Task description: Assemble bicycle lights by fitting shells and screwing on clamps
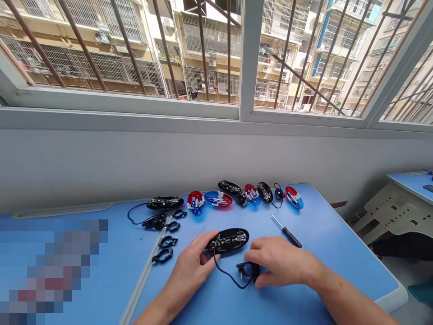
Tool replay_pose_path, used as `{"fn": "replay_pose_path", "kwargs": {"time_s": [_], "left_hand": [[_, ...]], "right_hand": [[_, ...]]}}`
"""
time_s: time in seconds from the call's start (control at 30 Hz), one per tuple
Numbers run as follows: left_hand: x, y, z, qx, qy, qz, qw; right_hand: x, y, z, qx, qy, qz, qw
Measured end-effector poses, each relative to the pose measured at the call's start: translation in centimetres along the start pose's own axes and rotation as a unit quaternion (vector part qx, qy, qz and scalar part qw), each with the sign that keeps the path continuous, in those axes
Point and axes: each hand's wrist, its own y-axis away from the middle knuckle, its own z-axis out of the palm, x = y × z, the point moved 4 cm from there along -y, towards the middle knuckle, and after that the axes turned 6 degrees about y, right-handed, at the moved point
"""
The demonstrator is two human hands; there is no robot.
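My left hand (189, 266) grips the left end of a black oval housing (232, 240), its open face showing a circuit board with small parts. From that end a thin black cable (227, 274) loops down to a small black switch unit with a ring-shaped clamp (248, 269). My right hand (282, 259) has its thumb and fingers closed around the right side of that switch unit, low over the blue table (209, 302). Right behind the right hand lies a screwdriver (287, 232) with a black handle and a bare metal shaft.
Along the table's back edge lie red-and-blue oval covers (218, 199) and more black oval housings (165, 203) with cabled switches. Several black ring clamps (168, 242) line the seam at left. Behind stand a wall (101, 167) and barred windows. Another desk (406, 189) is at right.
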Motion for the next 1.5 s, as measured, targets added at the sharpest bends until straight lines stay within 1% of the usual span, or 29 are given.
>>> {"fn": "replay_pose_path", "kwargs": {"time_s": [0.13,0.23,0.3,0.37,0.47,0.57,0.63,0.7,0.87,0.93,0.97,1.03,1.1,1.2,1.27,1.37,1.5], "left_hand": [[-0.4,0.1,0.1,-0.003,-0.036,0.016,0.999],[-0.5,0.1,0.1,-0.002,-0.047,0.029,0.998],[-0.3,0.0,0.1,-0.001,-0.054,0.033,0.998],[-0.2,0.0,0.1,-0.002,-0.06,0.032,0.998],[0.0,-0.1,0.0,-0.002,-0.067,0.026,0.997],[-0.1,-0.2,0.0,-0.002,-0.065,0.019,0.998],[-0.2,-0.2,-0.1,-0.008,-0.057,0.013,0.998],[-0.3,-0.2,-0.1,-0.016,-0.048,0.008,0.999],[-0.1,-0.1,-0.1,-0.024,-0.027,-0.005,0.999],[0.0,-0.1,-0.1,-0.026,-0.014,-0.008,1.0],[0.0,-0.1,0.0,-0.027,-0.005,-0.01,1.0],[-0.2,-0.2,0.1,-0.031,0.02,-0.018,0.999],[-0.6,-0.4,0.2,-0.03,0.039,-0.028,0.998],[-2.1,-0.6,0.1,-0.008,0.049,-0.042,0.998],[-3.2,-0.9,0.2,-0.005,0.08,-0.038,0.996],[-4.4,-1.3,0.2,-0.001,0.112,-0.029,0.993],[-4.4,-1.3,0.0,0.014,0.09,-0.016,0.996]], "right_hand": [[0.2,0.0,-0.1,-0.013,-0.013,0.002,1.0],[0.9,0.3,-0.4,-0.01,-0.053,0.017,0.998],[1.5,0.5,-0.8,0.013,-0.105,0.031,0.994],[2.2,0.6,-1.2,0.051,-0.173,0.05,0.982],[3.1,0.6,-1.6,0.122,-0.28,0.073,0.95],[3.8,0.2,-1.5,0.17,-0.37,0.102,0.907],[4.3,0.0,-1.3,0.187,-0.419,0.126,0.879],[4.6,-0.3,-1.1,0.201,-0.466,0.133,0.852],[5.0,-1.1,-0.7,0.23,-0.574,0.103,0.779],[4.9,-1.3,-0.5,0.221,-0.598,0.097,0.764],[4.8,-1.3,-0.4,0.213,-0.602,0.094,0.764],[4.6,-1.3,-0.3,0.192,-0.594,0.088,0.776],[4.4,-1.1,-0.2,0.16,-0.573,0.085,0.799],[3.7,-1.1,0.1,0.107,-0.528,0.078,0.839],[3.1,-1.3,0.3,0.09,-0.493,0.06,0.863],[2.3,-1.7,0.8,0.074,-0.436,0.055,0.895],[1.5,-1.8,1.0,0.043,-0.355,0.065,0.932]]}}
